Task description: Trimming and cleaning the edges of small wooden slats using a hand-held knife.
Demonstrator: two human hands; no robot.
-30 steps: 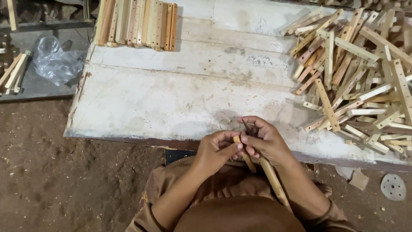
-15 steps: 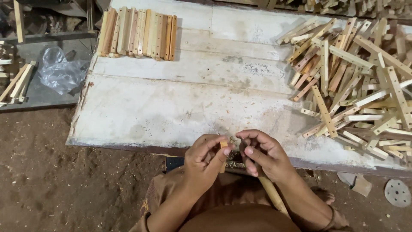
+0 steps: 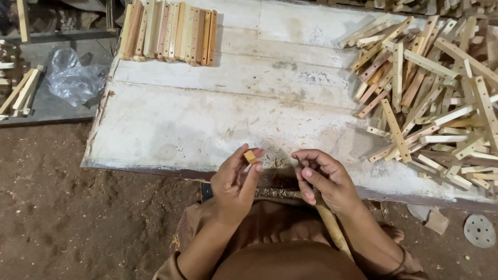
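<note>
Small tan wooden block (image 3: 251,156), pinched upright.

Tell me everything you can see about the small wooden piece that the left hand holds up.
The small wooden piece is a short, pale tan block that looks like raw, unpainted wood, with a squarish face turned toward the camera. Its rear part is hidden. The left hand pinches it between the thumb and fingers, lifted just above the near edge of the white worn board, not resting on it. The right hand is apart from it and does not touch it. Finer surface details are too small to tell.
</note>
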